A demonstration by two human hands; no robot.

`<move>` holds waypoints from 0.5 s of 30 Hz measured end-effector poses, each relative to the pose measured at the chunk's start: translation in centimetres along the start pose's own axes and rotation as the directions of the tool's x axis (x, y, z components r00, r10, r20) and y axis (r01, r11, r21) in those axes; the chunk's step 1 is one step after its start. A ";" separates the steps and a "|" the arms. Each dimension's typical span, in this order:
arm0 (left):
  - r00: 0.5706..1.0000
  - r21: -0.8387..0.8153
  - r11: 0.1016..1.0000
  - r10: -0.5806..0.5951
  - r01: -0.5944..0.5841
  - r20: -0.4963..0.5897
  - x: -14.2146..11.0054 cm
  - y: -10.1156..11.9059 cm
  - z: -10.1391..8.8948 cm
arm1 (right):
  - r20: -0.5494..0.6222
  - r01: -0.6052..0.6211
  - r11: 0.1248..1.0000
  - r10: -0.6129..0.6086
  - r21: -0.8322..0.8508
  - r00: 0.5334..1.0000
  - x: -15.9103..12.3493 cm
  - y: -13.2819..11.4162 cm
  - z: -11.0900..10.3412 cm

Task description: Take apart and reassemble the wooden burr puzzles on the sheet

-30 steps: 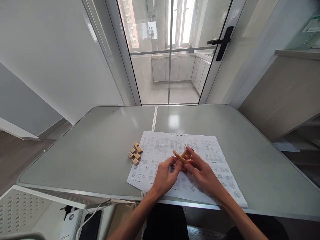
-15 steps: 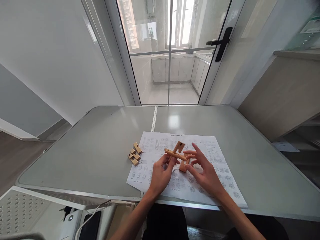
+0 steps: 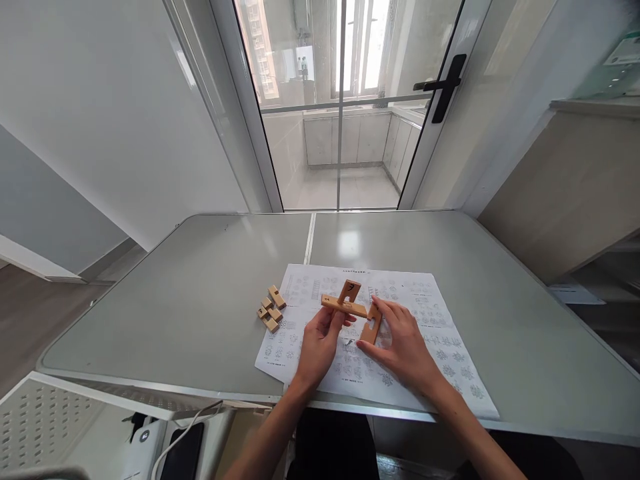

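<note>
My left hand [image 3: 320, 343] pinches two crossed wooden puzzle pieces [image 3: 344, 306] just above the printed sheet. One of them slants up and bears a dark mark near its top; the other lies crosswise. To their right, my right hand [image 3: 403, 340] has its thumb and fingertips at the two ends of a notched wooden puzzle piece [image 3: 371, 325]. A small gap or light contact separates this piece from the crossed pair; I cannot tell which. Beneath both hands is the white instruction sheet [image 3: 425, 370], covered in small diagrams.
Several smaller wooden blocks [image 3: 271, 310] lie together at the sheet's left edge. The grey table [image 3: 175, 300] reaches back to a glass door [image 3: 367, 140]. Below the table's front left, a white perforated tray [image 3: 65, 417] holds a dark phone [image 3: 184, 453] and a cable [image 3: 173, 443].
My hands have moved apart. The crossed pieces went left and tilted up in my left hand, while the notched piece came away from them and my right hand closed onto its ends.
</note>
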State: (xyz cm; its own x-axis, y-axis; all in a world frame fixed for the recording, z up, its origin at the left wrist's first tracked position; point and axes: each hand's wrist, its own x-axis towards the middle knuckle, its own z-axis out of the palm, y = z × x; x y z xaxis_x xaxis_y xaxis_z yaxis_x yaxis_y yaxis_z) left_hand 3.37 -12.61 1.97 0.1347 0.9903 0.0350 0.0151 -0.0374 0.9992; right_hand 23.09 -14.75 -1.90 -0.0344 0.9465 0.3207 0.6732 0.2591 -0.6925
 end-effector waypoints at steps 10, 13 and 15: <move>1.000 -0.032 0.999 -0.009 0.009 -0.001 -0.1 0.6 0.0 | -0.012 -0.064 0.989 0.066 0.132 0.998 -0.2 -0.4 -0.6; 1.000 -0.046 0.999 -0.016 0.017 0.004 -0.1 0.6 0.0 | -0.055 -0.121 0.954 0.141 0.275 0.988 -0.1 -0.6 -1.0; 1.000 -0.059 0.998 -0.023 0.024 0.013 -0.1 0.7 0.0 | -0.050 -0.181 0.881 0.224 0.438 0.973 0.0 -0.9 -1.4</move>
State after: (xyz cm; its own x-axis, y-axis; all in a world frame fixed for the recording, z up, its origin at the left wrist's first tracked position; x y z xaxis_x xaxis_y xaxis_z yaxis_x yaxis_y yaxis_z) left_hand 3.35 -12.75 2.63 0.1471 0.9891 0.0116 -0.0405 -0.0057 0.9992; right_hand 23.48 -15.27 -0.39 0.1541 0.9698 0.1890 0.2758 0.1415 -0.9507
